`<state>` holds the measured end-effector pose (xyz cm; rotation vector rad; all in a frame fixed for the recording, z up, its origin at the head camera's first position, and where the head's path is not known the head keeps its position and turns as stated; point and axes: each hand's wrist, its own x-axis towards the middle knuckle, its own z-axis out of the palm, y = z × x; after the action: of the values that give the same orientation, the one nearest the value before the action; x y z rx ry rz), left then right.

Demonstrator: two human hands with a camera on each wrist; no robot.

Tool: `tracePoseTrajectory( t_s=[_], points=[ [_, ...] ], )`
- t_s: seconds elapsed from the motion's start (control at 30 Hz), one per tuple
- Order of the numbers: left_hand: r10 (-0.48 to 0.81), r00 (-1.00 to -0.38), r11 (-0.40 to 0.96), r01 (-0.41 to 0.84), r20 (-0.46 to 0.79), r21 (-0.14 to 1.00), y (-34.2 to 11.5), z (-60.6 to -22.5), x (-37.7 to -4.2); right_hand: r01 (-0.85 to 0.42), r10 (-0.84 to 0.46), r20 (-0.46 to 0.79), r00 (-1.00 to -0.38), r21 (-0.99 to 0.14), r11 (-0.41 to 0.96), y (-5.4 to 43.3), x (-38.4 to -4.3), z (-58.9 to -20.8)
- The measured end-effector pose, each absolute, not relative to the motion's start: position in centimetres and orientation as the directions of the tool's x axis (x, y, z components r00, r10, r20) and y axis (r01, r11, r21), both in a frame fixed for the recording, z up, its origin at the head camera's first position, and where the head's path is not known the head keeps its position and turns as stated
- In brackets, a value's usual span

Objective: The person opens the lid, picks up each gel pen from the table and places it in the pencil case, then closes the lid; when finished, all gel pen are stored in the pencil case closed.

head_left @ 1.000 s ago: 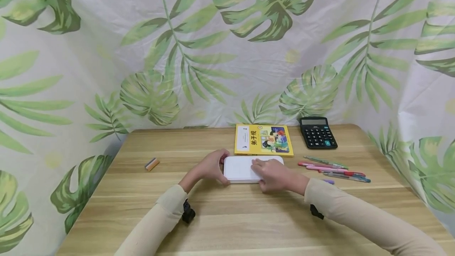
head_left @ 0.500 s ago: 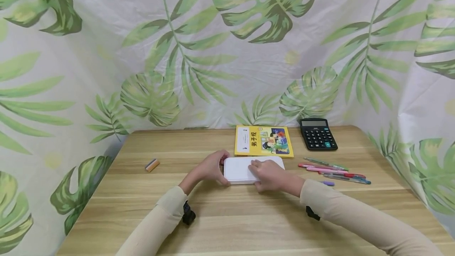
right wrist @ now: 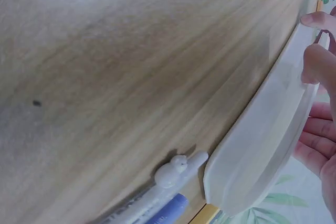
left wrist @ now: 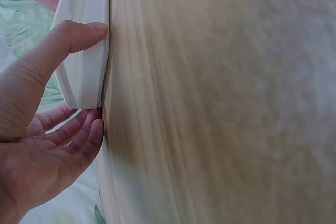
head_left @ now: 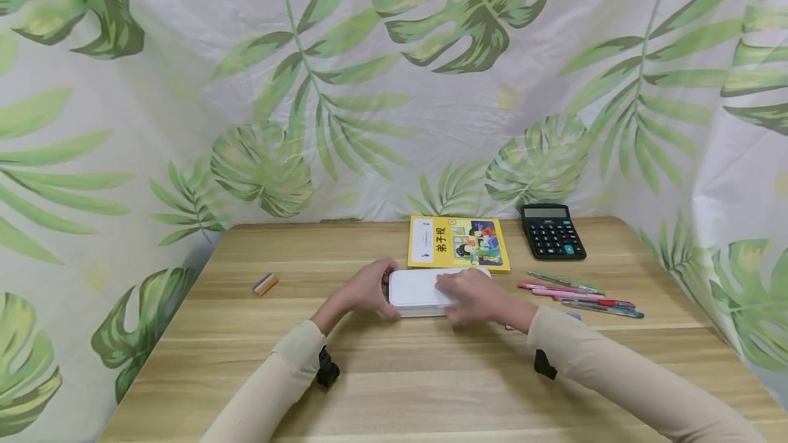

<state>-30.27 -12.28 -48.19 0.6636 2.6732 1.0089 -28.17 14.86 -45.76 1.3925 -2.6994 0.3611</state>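
A flat white pencil case with rounded corners lies on the table in front of a yellow book. My left hand grips its left end. In the left wrist view the thumb lies along the near side and the other fingers curl at the end of the case. My right hand holds the case right of its middle, fingers bent over the top. The right wrist view has its thumb on the near side. A seam runs along the case; whether the lid is raised, I cannot tell.
The yellow book and a black calculator lie at the back. Several pens lie to the right. A white pen with a small figure is close to the case's right end. An orange-and-blue eraser lies at the left.
My right hand has shifted slightly and its fingers sit more bent over the case, whose near side now shows a little taller. The left hand keeps its place.
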Motion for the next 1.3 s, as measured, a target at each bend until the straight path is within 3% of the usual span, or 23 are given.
tracePoseTrajectory(
  t_s=[0.3, 0.53, 0.77, 1.13, 1.3],
  points=[
    [0.498, -0.867, 0.635, 0.35, -0.02, 0.688, -12.5, -48.2, -30.4, -0.819, -0.794, 0.217, -0.568, -0.239, 0.521, 15.2, -29.0, -44.8],
    [0.522, -0.853, 0.594, 0.354, -0.012, 0.722, -12.7, -48.2, -30.3, -0.722, -0.716, 0.208, -0.666, -0.422, 0.548, 15.8, -29.8, -43.8],
    [0.508, -0.861, 0.584, 0.325, -0.022, 0.744, -12.8, -48.4, -30.2, -0.662, -0.677, 0.242, -0.695, -0.583, 0.471, 16.4, -31.0, -43.2],
    [0.436, -0.899, 0.599, 0.254, -0.043, 0.759, -12.6, -48.7, -29.7, -0.571, -0.573, 0.259, -0.778, -0.671, 0.472, 16.4, -32.1, -42.9],
    [0.416, -0.909, 0.579, 0.233, -0.037, 0.781, -12.5, -48.8, -29.5, -0.505, -0.531, 0.212, -0.821, -0.704, 0.499, 16.4, -32.8, -42.3]
  ],
)
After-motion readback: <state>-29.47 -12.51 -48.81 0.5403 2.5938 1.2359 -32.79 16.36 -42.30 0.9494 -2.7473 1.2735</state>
